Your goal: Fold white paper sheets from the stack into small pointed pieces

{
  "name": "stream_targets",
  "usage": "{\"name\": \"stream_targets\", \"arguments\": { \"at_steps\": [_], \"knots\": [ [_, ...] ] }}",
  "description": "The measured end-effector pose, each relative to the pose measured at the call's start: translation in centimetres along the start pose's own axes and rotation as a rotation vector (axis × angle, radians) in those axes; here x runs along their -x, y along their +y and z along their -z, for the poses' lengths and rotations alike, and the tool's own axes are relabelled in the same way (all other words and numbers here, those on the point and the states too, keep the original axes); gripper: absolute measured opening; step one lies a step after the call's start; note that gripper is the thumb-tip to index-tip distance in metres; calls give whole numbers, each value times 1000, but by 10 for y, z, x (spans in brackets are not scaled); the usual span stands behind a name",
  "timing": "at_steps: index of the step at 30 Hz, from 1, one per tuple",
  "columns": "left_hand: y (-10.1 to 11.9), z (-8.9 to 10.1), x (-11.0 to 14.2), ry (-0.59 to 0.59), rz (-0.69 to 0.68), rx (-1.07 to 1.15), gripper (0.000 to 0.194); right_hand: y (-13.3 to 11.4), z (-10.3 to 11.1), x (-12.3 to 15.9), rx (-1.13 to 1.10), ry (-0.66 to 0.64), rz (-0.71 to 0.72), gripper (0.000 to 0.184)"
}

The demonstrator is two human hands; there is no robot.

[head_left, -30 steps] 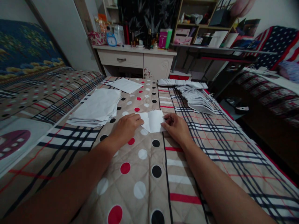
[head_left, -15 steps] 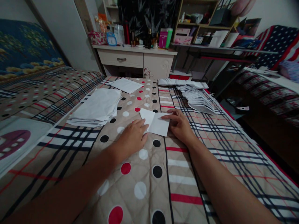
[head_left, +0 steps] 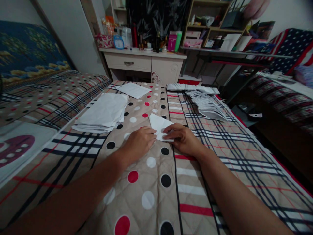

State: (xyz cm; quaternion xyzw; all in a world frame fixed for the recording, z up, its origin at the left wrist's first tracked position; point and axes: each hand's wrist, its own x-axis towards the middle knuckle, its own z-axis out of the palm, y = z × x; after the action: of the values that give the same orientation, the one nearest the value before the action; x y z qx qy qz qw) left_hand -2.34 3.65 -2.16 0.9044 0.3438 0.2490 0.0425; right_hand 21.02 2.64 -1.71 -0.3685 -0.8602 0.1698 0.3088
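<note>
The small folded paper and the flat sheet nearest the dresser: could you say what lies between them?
Only polka-dotted bedspread separates the small folded paper from the flat sheet, in the head view.

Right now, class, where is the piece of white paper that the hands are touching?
In the head view, the white paper lies near the centre on the dotted bedspread, between the left hand and right hand, right of the large paper stack.
</note>
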Motion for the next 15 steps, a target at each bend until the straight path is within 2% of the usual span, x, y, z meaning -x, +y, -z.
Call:
{"name": "stream_targets", "arguments": {
  "at_steps": [4, 6, 10, 15],
  "knots": [
    [-3, -3, 1, 28, -33, 17, 17, 1, 3, -2, -189, -56, -68, 24],
    [-2, -4, 0, 40, -32, 24, 17, -1, 3, -4, -255, -33, -126, 21],
    [1, -3, -2, 59, -15, 31, 14, -1, -5, -10, -301, 130, -269, 15],
    [5, -1, -5, 44, 31, 51, 12, 4, -17, -21, -160, 303, -567, 15]
  ]
}}
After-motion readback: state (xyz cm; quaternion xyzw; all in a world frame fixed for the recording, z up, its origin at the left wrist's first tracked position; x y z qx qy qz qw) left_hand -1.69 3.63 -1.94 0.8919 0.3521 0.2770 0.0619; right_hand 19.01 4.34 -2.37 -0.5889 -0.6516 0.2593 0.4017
